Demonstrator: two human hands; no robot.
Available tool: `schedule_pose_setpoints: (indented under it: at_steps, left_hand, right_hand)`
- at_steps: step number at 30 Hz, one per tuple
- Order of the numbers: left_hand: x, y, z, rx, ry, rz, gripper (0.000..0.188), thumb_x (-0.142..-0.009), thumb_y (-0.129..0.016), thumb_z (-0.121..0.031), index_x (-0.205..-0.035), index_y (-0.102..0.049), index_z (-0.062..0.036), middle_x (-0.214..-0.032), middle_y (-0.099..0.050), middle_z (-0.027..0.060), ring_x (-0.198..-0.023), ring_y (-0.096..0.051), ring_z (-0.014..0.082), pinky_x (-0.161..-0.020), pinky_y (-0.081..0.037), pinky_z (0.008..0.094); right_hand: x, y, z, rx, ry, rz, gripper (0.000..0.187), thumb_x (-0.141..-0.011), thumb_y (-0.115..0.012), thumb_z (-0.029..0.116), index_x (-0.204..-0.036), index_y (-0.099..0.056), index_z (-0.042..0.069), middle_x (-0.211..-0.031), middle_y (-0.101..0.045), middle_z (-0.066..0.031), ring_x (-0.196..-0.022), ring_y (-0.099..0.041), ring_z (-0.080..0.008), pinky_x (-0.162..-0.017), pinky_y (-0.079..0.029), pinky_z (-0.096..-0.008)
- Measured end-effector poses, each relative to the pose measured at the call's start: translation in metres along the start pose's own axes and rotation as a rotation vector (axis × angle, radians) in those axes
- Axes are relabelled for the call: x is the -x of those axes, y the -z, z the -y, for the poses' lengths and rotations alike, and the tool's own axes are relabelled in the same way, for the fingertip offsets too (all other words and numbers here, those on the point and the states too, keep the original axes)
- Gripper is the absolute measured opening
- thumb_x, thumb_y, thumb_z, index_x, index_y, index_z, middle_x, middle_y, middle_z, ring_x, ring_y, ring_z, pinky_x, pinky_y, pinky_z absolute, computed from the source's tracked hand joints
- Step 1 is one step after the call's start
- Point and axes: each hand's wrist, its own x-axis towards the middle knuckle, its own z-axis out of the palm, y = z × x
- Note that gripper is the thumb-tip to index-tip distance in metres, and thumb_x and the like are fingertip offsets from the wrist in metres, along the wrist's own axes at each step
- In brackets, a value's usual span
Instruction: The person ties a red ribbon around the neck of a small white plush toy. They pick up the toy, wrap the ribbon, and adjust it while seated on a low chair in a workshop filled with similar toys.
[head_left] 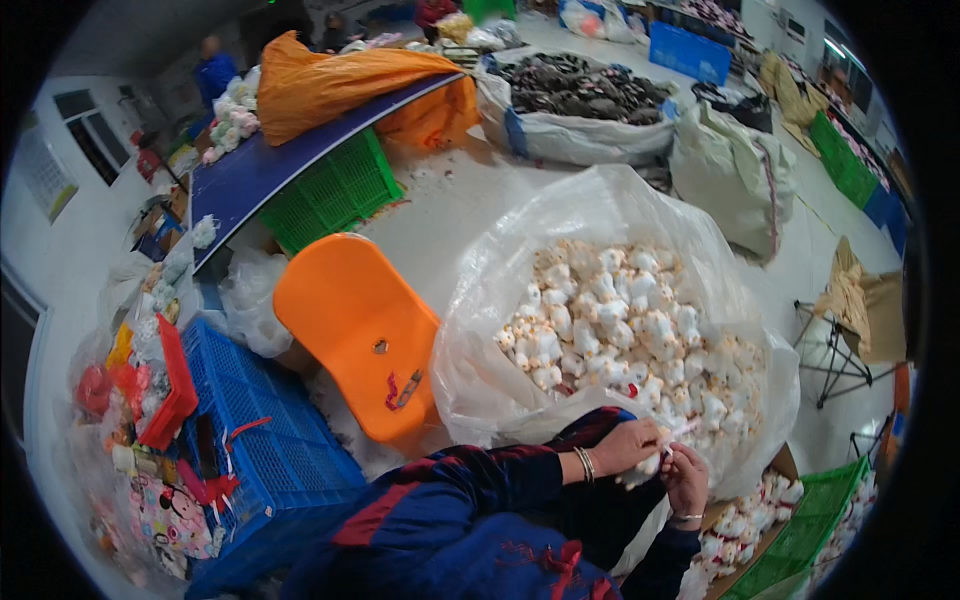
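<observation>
My left hand is closed round a small white plush toy, just over the near edge of a big clear plastic bag. Close beside it, my right hand pinches at a thin pale strip on the toy; its exact kind is too small to make out. The plastic bag stands open in front of me, filled with many small white plush toys with orange-brown spots. A small red piece lies among them. Part of the held toy is hidden by my fingers.
An orange stool with a small cutting tool and red ribbon stands left of the bag. Blue crates are further left. At lower right is a green crate. Beyond stand a sack of dark pieces and a blue table.
</observation>
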Motion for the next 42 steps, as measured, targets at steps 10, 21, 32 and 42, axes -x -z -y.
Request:
schedule_pose_setpoints:
  at_steps: [10,21,32,42]
  left_hand:
    - [-0.007,0.006,-0.003,0.073,0.102,0.090,0.010,-0.086,-0.066,-0.008,-0.091,-0.069,0.0001,-0.087,-0.066,0.0156,-0.078,-0.066,0.0298,-0.070,-0.052,0.0358]
    - [-0.009,0.007,-0.007,0.046,0.261,0.172,0.014,-0.091,-0.069,-0.009,-0.101,-0.071,0.0002,-0.091,-0.069,0.0081,-0.075,-0.065,0.0123,-0.068,-0.051,0.0254]
    - [-0.007,0.008,-0.006,-0.005,0.087,0.116,0.009,-0.088,-0.069,-0.007,-0.095,-0.070,-0.0007,-0.089,-0.066,0.0117,-0.075,-0.065,0.0230,-0.066,-0.050,0.0306]
    - [-0.003,0.008,-0.012,0.054,0.030,0.086,0.011,-0.086,-0.069,-0.003,-0.097,-0.070,-0.0015,-0.093,-0.066,0.0118,-0.083,-0.067,0.0262,-0.071,-0.052,0.0327]
  right_hand:
    - [0.029,0.022,0.014,0.502,-0.010,0.272,0.022,-0.095,-0.066,0.027,-0.090,-0.070,0.006,-0.074,-0.061,0.0038,-0.064,-0.054,-0.0048,-0.058,-0.041,-0.0206]
    - [0.015,0.000,0.012,0.420,0.149,0.065,0.016,-0.090,-0.071,0.012,-0.096,-0.072,-0.003,-0.082,-0.069,0.0000,-0.074,-0.060,-0.0061,-0.067,-0.049,-0.0224]
    - [0.004,-0.029,0.025,1.100,0.440,-0.046,0.018,-0.083,-0.072,0.018,-0.088,-0.063,0.003,-0.078,-0.066,-0.0147,-0.070,-0.066,-0.0304,-0.064,-0.052,-0.0375]
    - [0.004,-0.022,0.020,1.085,0.412,0.028,0.016,-0.087,-0.066,0.016,-0.094,-0.067,0.002,-0.080,-0.068,-0.0177,-0.070,-0.066,-0.0327,-0.065,-0.052,-0.0376]
